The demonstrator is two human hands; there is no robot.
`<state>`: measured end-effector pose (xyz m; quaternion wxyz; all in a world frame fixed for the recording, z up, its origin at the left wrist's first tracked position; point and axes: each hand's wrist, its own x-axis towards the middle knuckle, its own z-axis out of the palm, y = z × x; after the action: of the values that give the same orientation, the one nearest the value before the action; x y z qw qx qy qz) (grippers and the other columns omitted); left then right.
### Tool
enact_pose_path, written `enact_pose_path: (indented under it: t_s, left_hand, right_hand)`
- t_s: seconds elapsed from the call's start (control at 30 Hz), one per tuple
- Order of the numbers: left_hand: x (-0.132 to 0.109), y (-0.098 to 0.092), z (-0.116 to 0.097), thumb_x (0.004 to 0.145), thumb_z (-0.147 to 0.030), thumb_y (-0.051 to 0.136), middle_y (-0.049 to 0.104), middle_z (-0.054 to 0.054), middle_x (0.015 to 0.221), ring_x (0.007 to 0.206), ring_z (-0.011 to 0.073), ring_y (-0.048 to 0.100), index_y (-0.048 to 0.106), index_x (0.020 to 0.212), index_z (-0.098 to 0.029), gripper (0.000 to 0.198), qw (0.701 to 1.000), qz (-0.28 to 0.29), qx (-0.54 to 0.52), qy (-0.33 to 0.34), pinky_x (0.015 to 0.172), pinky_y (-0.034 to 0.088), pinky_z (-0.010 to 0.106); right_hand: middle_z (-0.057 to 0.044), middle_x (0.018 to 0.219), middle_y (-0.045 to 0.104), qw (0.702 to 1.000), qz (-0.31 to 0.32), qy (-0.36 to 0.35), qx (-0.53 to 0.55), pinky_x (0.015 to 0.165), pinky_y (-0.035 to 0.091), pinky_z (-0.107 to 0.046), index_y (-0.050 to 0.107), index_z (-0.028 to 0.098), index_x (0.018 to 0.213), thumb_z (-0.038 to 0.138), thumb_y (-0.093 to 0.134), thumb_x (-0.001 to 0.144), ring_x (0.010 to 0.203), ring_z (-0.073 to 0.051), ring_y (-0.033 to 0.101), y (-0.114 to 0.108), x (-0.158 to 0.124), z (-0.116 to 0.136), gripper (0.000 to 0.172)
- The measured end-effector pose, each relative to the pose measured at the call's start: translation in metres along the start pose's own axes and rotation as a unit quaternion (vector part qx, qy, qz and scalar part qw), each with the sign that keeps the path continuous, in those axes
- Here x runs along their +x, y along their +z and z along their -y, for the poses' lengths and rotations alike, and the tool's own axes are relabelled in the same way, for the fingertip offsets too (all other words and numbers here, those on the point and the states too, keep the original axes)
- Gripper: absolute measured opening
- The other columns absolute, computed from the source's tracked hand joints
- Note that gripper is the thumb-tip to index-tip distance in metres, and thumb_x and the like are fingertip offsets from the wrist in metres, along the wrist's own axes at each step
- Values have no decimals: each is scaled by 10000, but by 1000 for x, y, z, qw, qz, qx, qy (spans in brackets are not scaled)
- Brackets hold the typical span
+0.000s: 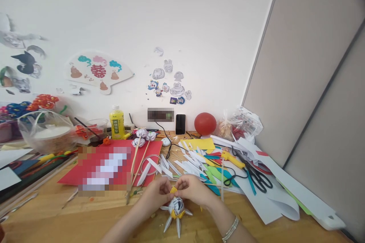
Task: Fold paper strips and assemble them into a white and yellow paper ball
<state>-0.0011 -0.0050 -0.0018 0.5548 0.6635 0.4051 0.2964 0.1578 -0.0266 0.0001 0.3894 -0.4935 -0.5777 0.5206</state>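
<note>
Both my hands meet low in the middle of the view over a small paper craft flower (176, 209) with white pointed petals below and a yellow piece on top. My left hand (155, 195) pinches the yellow top from the left. My right hand (194, 190), a bracelet on its wrist, pinches it from the right. The flower hangs just above the wooden desk (85, 216). Cut white, green and blue paper strips (196, 163) lie just beyond my fingers.
A red card sheet (114, 163) with wooden sticks lies left of centre. Black scissors (258, 178), a yellow glue gun (232, 159), white paper sheets, a red ball (205, 123), a phone (180, 124), a yellow bottle (116, 122) and a plastic-bagged bowl (47, 131) crowd the desk.
</note>
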Motion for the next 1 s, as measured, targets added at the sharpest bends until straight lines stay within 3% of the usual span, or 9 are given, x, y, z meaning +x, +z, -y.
enact_pose_path:
  t_s: [0.13,0.4,0.8,0.9,1.0]
  left_hand:
    - [-1,0,-1,518,-207,663,508,-83,475,455,81,450,499,655,-152,220,1000,30,6,-6,447,303,193]
    - [0,0,-5,509,-178,644,557,-47,566,542,106,514,511,677,-151,216,998,56,-14,-5,519,362,215]
    - [-6,6,-11,486,-112,621,481,-83,498,456,67,413,493,604,-156,179,999,31,1,-15,429,268,181]
    - [-7,1,-15,532,-196,650,519,-66,525,491,84,474,510,668,-155,199,999,44,-16,-19,464,324,188]
    - [-9,-1,-18,641,-406,587,582,-26,620,589,132,569,516,805,-167,298,992,55,-98,-52,554,417,239]
  right_hand:
    - [30,603,551,1000,2,2,-1,510,377,-191,599,142,691,159,672,564,552,-87,500,-3,0,0,148]
    - [45,582,545,999,53,-4,-3,547,403,-207,587,152,733,153,678,557,562,-94,525,-12,-2,5,199]
    - [47,574,550,996,62,-33,-50,500,370,-179,585,146,664,108,662,550,535,-78,493,-12,2,-4,142]
    - [43,595,553,997,46,-48,-45,516,380,-186,586,151,689,129,652,581,557,-87,508,-12,1,-1,128]
    - [39,629,553,997,15,-68,-32,555,397,-194,581,159,716,161,627,630,596,-94,523,-9,0,5,98]
